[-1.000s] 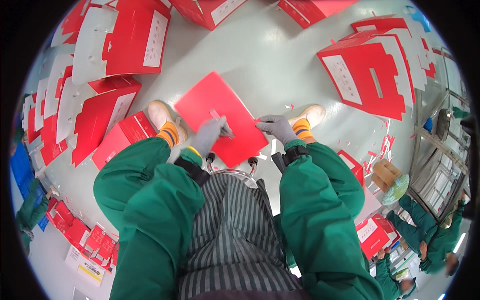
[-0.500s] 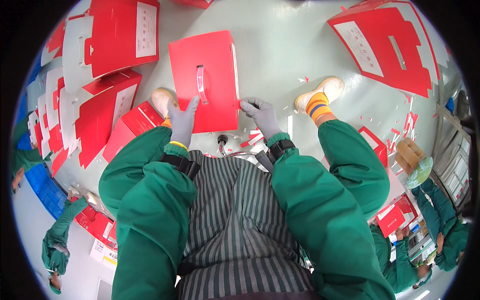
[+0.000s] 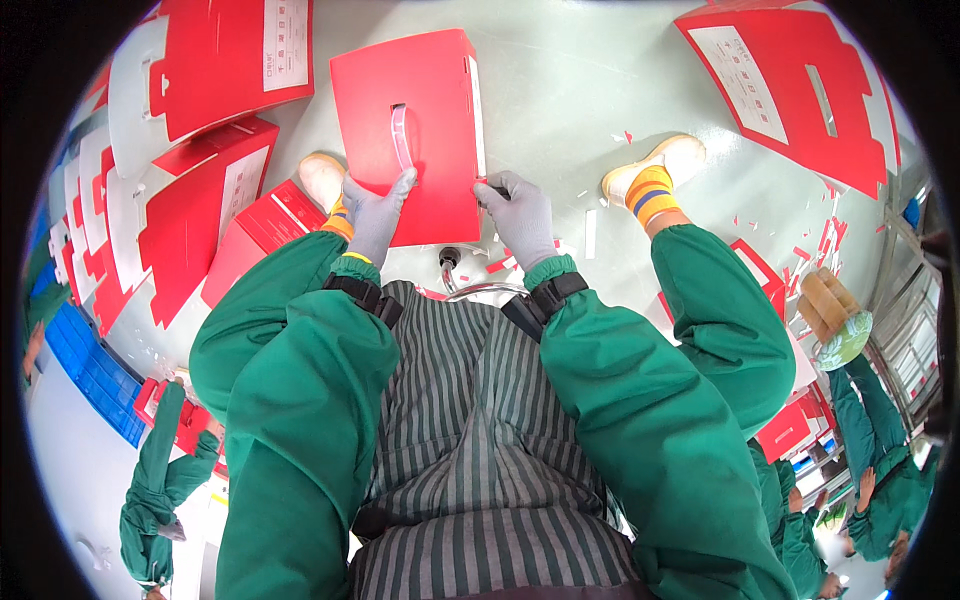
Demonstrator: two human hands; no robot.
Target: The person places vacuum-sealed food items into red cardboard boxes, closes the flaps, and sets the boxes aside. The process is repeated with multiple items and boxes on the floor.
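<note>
A red cardboard box (image 3: 437, 120) is held out above the floor between my feet, a pale strap handle (image 3: 400, 135) on its top face and a white label along its right edge. My gloved left hand (image 3: 378, 215) grips its near left corner, thumb on top, other fingers partly hidden. My gloved right hand (image 3: 515, 215) is closed at the near right edge of the box, thumb and finger pinched on it.
Red-and-white flattened cartons (image 3: 215, 65) stand at left, more (image 3: 760, 90) at right. A red box (image 3: 250, 245) lies by my left leg. Paper scraps (image 3: 830, 235) litter the floor. A cushioned stool (image 3: 830, 310) is at right. Co-workers in green (image 3: 150, 520) (image 3: 880, 510) show along both sides.
The box has turned upright in my view and moved away from my body, showing its handle clearly. My left hand has moved from the handle to the near left corner.
</note>
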